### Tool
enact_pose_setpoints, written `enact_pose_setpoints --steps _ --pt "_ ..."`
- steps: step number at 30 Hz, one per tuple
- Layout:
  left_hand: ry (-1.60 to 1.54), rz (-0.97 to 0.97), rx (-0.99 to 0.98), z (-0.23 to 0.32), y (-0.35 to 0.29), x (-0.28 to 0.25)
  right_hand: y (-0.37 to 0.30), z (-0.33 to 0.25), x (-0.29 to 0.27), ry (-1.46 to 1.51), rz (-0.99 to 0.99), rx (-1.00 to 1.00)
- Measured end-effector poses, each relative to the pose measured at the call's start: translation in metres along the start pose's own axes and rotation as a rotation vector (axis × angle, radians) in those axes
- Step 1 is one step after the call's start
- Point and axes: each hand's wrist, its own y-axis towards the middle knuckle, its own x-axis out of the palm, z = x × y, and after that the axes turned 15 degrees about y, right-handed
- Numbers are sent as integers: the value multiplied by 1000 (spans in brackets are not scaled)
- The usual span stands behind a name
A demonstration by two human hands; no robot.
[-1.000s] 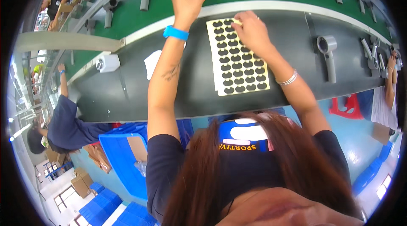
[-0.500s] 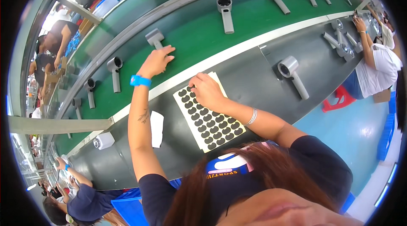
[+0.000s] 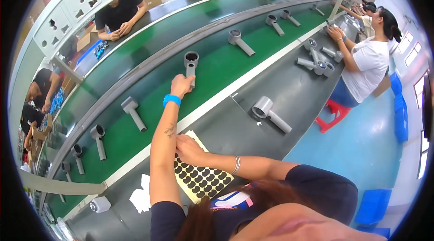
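My left hand (image 3: 182, 85) reaches over the green belt, its fingers closed round the handle of a grey hair dryer body (image 3: 191, 62). That body's round open head points away from me. My right hand (image 3: 191, 150) is on the upper part of a pale yellow sheet of black stickers (image 3: 203, 178), fingers curled; my left forearm partly covers their tips, so what they pinch cannot be seen. On the dark worktop to the right lies another hair dryer body (image 3: 271, 113).
More hair dryer bodies (image 3: 134, 113) are spread along the green conveyor belt (image 3: 217, 71). A white paper (image 3: 141, 194) and a white-grey part (image 3: 100, 204) lie left. A co-worker in white (image 3: 368, 58) sits at right beside several grey bodies (image 3: 316, 62). A metal bar (image 3: 63, 186) crosses at left.
The view has shifted toward the right. My left hand has gone from open above the belt to gripping a hair dryer body's handle. My right hand stays at the sticker sheet.
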Motion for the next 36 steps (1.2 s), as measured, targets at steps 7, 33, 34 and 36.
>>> enact_pose_setpoints --steps 7,33,34,36 --pt "-824 298 127 9 -112 -96 -7 2 -5 -31 -23 160" --pt "-670 643 123 14 -397 11 -46 -147 -90 600 21 111" --pt "-671 619 129 15 -400 9 -48 -149 -91 574 4 99" --pt "-677 611 117 17 -402 11 -50 -151 -93 553 -16 93"
